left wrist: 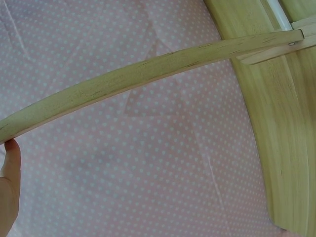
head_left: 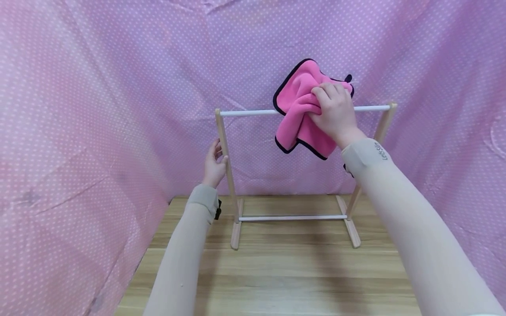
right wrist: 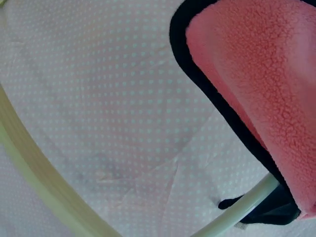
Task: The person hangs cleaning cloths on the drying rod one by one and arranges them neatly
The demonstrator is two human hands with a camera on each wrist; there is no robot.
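Observation:
A pink fleecy towel [head_left: 302,94] with black edging lies bunched across the top white rod [head_left: 253,113] of a small wooden drying rack [head_left: 230,175]. My right hand [head_left: 336,109] grips the towel from above, toward the rod's right part. A black tab shows at the towel's upper right. In the right wrist view the towel [right wrist: 261,74] hangs at the rod, and the hand itself is out of sight. My left hand [head_left: 215,163] holds the rack's left post, its thumb [left wrist: 12,163] against the post [left wrist: 148,69] in the left wrist view.
The rack stands on a wood-grain table [head_left: 292,272], on two flat feet [head_left: 236,235] joined by a lower white rod [head_left: 292,217]. Pink dotted cloth [head_left: 158,66] hangs behind the table and at both sides.

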